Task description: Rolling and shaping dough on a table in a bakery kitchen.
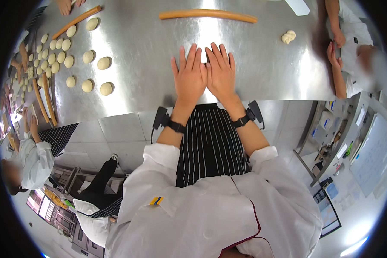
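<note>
Side by side on the steel table, my left hand and my right hand lie palms down with fingers stretched forward. Their inner edges touch or nearly touch near the thumbs. Neither hand grips anything; whatever may be under the palms is hidden. Beyond my fingertips a long wooden rolling pin lies crosswise. A knotted piece of pale dough sits to the right. Off to the left are several round dough balls, the nearest of them a dough ball by the table's front edge.
The steel table spans the view. More rolling pins lie at the left, and another rolling pin lies farther back. A white flat scraper is at the far edge. Co-workers stand left and right; one person's hand rests at the right end.
</note>
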Motion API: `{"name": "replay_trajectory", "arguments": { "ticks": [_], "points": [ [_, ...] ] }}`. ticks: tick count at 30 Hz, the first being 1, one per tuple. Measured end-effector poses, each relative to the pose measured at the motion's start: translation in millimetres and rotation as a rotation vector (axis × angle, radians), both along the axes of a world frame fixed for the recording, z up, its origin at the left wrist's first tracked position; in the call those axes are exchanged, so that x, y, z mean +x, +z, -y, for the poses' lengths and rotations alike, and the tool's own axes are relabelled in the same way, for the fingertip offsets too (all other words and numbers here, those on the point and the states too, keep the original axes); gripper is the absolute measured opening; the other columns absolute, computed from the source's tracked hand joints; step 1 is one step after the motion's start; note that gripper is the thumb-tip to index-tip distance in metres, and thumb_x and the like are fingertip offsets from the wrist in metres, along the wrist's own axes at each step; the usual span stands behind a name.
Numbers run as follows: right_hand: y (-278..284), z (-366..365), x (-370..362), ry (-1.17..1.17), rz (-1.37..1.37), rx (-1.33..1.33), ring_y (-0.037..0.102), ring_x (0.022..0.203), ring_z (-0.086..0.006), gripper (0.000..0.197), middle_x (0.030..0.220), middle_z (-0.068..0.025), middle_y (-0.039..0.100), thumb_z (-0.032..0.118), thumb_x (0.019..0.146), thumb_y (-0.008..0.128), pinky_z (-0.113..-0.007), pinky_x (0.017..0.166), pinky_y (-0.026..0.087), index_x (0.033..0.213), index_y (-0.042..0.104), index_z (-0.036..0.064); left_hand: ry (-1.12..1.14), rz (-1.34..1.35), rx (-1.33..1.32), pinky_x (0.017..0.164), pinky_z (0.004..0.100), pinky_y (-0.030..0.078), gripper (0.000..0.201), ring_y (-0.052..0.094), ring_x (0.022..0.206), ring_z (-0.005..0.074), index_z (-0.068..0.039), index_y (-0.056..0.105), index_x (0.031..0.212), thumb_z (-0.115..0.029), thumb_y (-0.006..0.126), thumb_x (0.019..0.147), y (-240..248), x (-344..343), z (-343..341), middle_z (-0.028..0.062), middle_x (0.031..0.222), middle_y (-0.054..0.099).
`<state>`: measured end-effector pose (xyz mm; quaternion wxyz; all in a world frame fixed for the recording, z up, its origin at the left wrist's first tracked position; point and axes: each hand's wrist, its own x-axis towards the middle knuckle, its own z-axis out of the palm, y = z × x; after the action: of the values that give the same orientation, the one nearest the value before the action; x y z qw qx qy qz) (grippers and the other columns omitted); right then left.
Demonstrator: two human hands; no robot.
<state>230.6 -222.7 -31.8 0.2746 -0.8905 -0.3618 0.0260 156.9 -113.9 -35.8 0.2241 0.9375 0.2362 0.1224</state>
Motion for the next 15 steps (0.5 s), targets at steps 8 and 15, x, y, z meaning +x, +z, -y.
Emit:
{"name": "replay_trajectory", "arguments": {
  "ticks": [8,15],
  "points": [
    [-10,40,-51,-0.052,-0.085,-0.074,0.041,0.159,-0.0472,0.061,0.171,-0.0225,0.048,0.032,0.111,0.050,-0.067,0.131,0.021,0.162,0.051,-0.0013,-0.022,-0.115,-0.070,0.131,0.0724,0.014,0.066,0.024,0.168,0.0458,0.000,0.043,0.169,-0.030,0.047,0.111,-4,-45,37,0.0138,0.180,0.036],
    [-7,8,0,-0.026,0.031,-0.073,0.045,0.156,-0.0456,0.057,0.168,-0.0216,0.051,0.027,0.110,0.052,-0.067,0.129,0.027,0.159,0.055,-0.0010,0.023,-0.006,0.014,0.130,0.0735,0.014,0.064,0.030,0.165,0.0467,-0.002,0.047,0.167,-0.032,0.048,0.110,-7,2,7,0.0135,0.177,0.042]
  ]
}}
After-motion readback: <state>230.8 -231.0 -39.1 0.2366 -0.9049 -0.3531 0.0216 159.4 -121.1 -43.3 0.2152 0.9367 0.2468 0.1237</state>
